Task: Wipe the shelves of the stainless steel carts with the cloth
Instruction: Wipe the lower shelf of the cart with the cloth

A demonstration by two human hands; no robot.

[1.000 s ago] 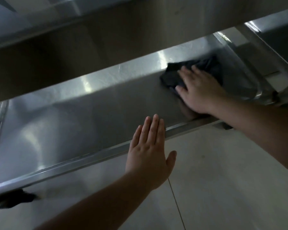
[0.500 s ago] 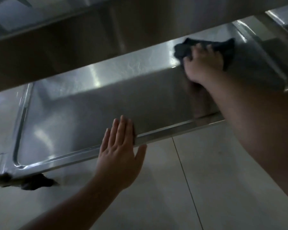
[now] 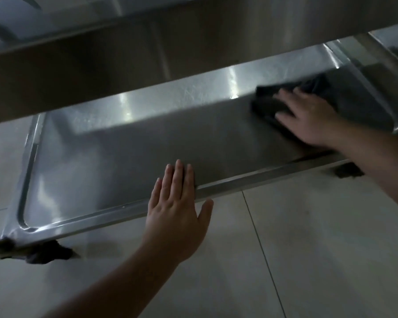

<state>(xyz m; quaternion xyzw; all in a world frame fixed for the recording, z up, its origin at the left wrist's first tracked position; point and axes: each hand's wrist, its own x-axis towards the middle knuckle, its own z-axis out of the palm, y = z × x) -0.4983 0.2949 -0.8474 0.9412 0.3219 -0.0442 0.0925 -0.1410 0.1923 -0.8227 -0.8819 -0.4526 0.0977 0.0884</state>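
The lower shelf of the steel cart is the thing to steer by. It is a shallow tray with a raised lip all round and rounded corners. Its near lip runs slantwise, lower at the left end, higher at the right. An upper shelf overhangs the far half, so the way in is from the near side only.

The dark cloth lies flat on the lower shelf, towards its right end, a fold of it bunched up by the right lip. The right hand presses down on the cloth with fingers stretched out flat; that grip is a spread palm, not a pinch. The forearm crosses the near lip at the shelf's right end.

The left hand rests on the near lip about midway along, fingers straight and close together, their tips lying over onto the shelf floor, the thumb out below the lip. It holds nothing.

Left of the cloth the shelf floor is bare metal as far as the left lip. Below the near lip is pale tiled floor with one grout line. Dark casters show under the shelf's near corners. I can read no label or writing anywhere.
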